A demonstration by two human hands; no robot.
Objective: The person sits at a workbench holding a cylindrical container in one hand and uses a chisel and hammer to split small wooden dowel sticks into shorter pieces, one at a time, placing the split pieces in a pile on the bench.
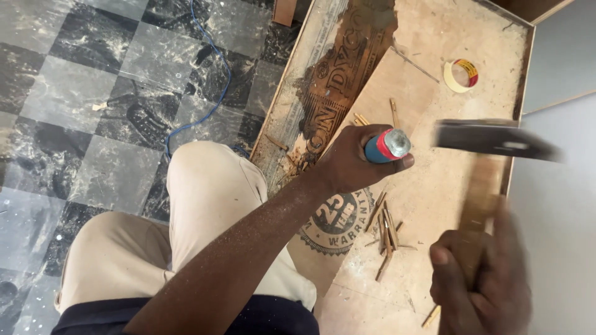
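While kneeling: work is viewed from above.
Left hand [347, 164]: wrapped around the chisel [386, 147] handle, blue grip with metal cap, held over the wooden panel [434, 186].
Right hand [478, 279]: closed on the hammer [490, 139] shaft, blurred.
Handling: chisel judged stiff, light; best gripped mid-handle.
Nearby: wood splinters [385, 232], tape roll [461, 75].

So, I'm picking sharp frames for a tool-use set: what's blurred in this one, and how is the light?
In the head view, the hammer and the right hand gripping its wooden handle are smeared by motion blur; the left hand around the blue-and-red chisel handle is sharp, as are the wood chips and tape roll. The light is soft and even, with faint shadows and no strong glare.
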